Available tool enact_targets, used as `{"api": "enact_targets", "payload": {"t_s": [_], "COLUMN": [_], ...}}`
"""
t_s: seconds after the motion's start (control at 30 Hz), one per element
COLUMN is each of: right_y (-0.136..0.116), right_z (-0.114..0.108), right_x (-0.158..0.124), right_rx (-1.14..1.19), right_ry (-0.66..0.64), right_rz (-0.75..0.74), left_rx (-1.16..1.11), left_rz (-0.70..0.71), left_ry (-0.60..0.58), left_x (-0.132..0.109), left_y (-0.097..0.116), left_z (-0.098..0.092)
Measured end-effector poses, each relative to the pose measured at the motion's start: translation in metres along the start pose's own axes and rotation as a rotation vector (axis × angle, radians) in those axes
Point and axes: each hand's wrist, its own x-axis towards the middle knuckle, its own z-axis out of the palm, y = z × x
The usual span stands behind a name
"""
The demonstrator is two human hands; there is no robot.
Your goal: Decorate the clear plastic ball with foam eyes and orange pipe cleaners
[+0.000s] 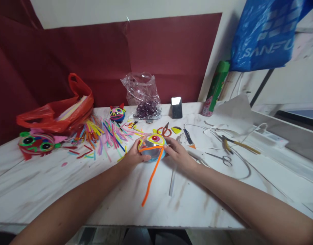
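Note:
Between my hands is a clear, round plastic ball [148,155] trimmed with yellow and blue pipe cleaners and a red eye shape. An orange pipe cleaner [152,178] crosses its front, bends at the right side and hangs down over the table. My left hand [134,154] is closed around the ball's left side, thumb on the lower front. My right hand [178,156] grips the right side, fingertips at the bend in the orange pipe cleaner. Just behind the ball lie red-handled scissors [164,131]. A glue stick [172,182] seems to lie below my right hand.
Loose pipe cleaners [109,134] spread left, beside a red plastic bag [56,114] and two decorated balls, one large [37,144], one small [117,114]. Pliers [226,144], grey scissors [222,159] and a cable [244,163] lie right. A phone [176,110] and spray can [216,88] stand behind.

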Motion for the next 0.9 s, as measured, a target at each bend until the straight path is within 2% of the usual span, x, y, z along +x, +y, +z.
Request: {"api": "enact_targets", "payload": {"t_s": [0.17, 0.43, 0.53, 0.67, 0.77, 0.9], "right_y": [-0.003, 0.000, -0.001, -0.001, -0.001, -0.004], "right_z": [-0.002, -0.001, -0.004, -0.014, -0.019, -0.017], "right_x": [-0.001, 0.001, 0.005, 0.016, 0.023, 0.019], "right_rx": [0.000, -0.023, 0.080, 0.188, 0.209, 0.074], "right_ry": [0.004, 0.037, 0.144, 0.304, 0.310, 0.269], "right_rz": [-0.021, -0.049, 0.013, 0.087, 0.105, 0.035], "left_rx": [-0.031, -0.011, -0.023, -0.018, -0.053, -0.073], "left_rz": [0.015, -0.037, -0.042, -0.050, -0.062, -0.037], "left_ry": [-0.020, 0.017, 0.045, 0.177, 0.207, 0.148], "left_x": [0.001, 0.000, 0.005, 0.009, 0.009, 0.008], "left_y": [-0.002, -0.002, -0.005, -0.003, 0.001, 0.000], "left_z": [0.000, 0.003, -0.004, -0.011, -0.010, -0.007]}}
